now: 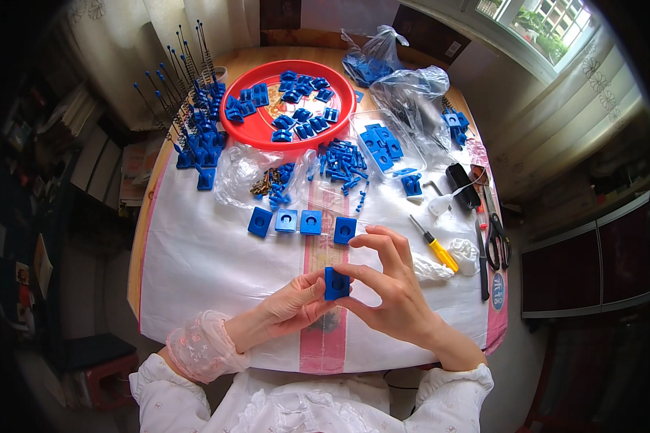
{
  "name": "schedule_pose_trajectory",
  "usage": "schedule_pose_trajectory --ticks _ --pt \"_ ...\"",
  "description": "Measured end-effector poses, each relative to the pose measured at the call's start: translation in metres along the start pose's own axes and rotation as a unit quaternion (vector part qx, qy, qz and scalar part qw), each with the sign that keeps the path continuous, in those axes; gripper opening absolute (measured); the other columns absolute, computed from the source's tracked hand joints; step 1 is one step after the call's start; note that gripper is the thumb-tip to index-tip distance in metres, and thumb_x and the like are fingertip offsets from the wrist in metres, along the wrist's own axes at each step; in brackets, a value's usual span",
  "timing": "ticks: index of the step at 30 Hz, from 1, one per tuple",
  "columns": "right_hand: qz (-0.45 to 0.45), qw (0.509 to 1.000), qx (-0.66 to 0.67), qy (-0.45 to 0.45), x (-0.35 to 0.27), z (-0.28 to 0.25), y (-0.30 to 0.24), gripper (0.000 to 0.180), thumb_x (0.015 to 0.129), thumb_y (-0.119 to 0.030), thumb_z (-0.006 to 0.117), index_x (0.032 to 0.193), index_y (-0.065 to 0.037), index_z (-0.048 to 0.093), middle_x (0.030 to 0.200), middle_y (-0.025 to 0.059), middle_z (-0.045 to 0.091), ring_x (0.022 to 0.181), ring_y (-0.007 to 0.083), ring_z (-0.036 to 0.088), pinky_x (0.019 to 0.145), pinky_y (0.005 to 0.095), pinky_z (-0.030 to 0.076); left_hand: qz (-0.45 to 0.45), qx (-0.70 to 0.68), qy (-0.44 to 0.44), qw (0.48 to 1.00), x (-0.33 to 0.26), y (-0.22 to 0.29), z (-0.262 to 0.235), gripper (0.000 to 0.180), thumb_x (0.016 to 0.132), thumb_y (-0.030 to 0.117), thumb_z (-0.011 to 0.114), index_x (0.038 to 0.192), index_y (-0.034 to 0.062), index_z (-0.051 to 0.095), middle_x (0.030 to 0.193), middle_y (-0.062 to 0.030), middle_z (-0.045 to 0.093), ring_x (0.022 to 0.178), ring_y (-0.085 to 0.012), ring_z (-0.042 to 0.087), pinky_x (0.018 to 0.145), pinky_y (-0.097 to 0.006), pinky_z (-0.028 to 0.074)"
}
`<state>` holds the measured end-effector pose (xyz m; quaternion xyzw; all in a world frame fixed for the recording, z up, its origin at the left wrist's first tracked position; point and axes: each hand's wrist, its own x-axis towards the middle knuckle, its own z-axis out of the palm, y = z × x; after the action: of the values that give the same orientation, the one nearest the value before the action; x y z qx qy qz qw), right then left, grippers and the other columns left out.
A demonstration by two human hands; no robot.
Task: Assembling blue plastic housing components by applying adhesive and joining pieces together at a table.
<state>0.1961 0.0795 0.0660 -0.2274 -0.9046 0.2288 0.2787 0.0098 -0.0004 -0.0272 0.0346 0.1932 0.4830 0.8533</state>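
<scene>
Basin (256, 131) and box (410, 153) hold blue parts (260, 94) beyond the held block (336, 284).

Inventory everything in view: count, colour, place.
Held square plastic block: one, blue, both hands
Loose square plastic blocks: four, blue, centre
Round plastic tray: one, red, back
Rectangular plastic box: one, clear, beside tray
Small plastic parts: many, blue, tray and box
Spring assemblies: many, blue-black, back left
Thin plastic pegs: many, blue, centre
Metallic bits: several, brass, near pegs
Thin plastic bags: several, clear, tabletop
Cylindrical case: one, black, right
Slim screwdriver: one, yellow-black, right
Metal scissors: one, black-handled, right
Crumpled bundles: two, white, right
Table cover: one, white-pink, tabletop
Left hand: one, white-sleeved, centre
Right hand: one, white-sleeved, centre
</scene>
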Motion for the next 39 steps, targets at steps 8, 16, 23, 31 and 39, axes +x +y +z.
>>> schedule_pose_trajectory --ticks 8,16,23,31,39 --pt "0.004 1.0 0.001 -0.002 0.0001 0.0 -0.0005 0.044 0.063 -0.011 0.082 0.104 -0.012 0.068 0.124 0.0109 0.051 0.127 0.0343 0.04 0.101 0.0484 0.034 -0.001 0.007 -0.005 1.0 0.0003 0.0003 0.0007 0.047 0.083 0.022 0.073 0.125 0.0068 0.058 0.116 -0.0063 0.064 0.111 -0.0149 0.061 0.1 -0.023 0.051" --pt "0.005 1.0 0.002 -0.004 -0.0005 0.0004 0.0003 0.044 0.063 -0.012 0.082 0.104 -0.012 0.068 0.124 0.0109 0.051 0.128 0.0345 0.04 0.102 0.0485 0.034 -0.006 0.012 0.005 1.0 0.0006 0.0006 0.0002 0.049 0.083 0.023 0.073 0.126 0.0062 0.056 0.116 -0.0066 0.064 0.112 -0.0152 0.061 0.101 -0.023 0.051" --pt "-0.001 1.0 -0.001 -0.004 0.0001 0.0 -0.0004 0.045 0.063 -0.011 0.082 0.105 -0.012 0.068 0.124 0.0109 0.051 0.128 0.0344 0.04 0.101 0.0483 0.035 -0.008 0.012 0.005 1.0 0.0003 0.0002 -0.0024 0.05 0.083 0.023 0.073 0.126 0.0066 0.056 0.117 -0.0072 0.063 0.113 -0.0159 0.06 0.102 -0.025 0.05" --pt "-0.001 1.0 -0.002 -0.005 -0.0006 0.0 0.0005 0.045 0.063 -0.012 0.082 0.105 -0.013 0.068 0.125 0.0107 0.051 0.128 0.0342 0.041 0.1 0.048 0.036 -0.009 0.011 0.009 1.0 0.0003 0.0004 0.0002 0.048 0.083 0.023 0.073 0.125 0.0063 0.057 0.117 -0.0078 0.063 0.113 -0.0166 0.06 0.102 -0.025 0.05" --pt "-0.003 1.0 -0.002 -0.01 -0.0009 -0.0009 0.0007 0.046 0.062 -0.012 0.083 0.106 -0.013 0.067 0.125 0.0104 0.051 0.127 0.0339 0.041 0.1 0.048 0.035 -0.008 0.011 0.005 1.0 0.0001 0.0005 0.0005 0.047 0.083 0.023 0.073 0.124 0.0068 0.058 0.116 -0.0069 0.064 0.111 -0.0152 0.061 0.098 -0.023 0.053"
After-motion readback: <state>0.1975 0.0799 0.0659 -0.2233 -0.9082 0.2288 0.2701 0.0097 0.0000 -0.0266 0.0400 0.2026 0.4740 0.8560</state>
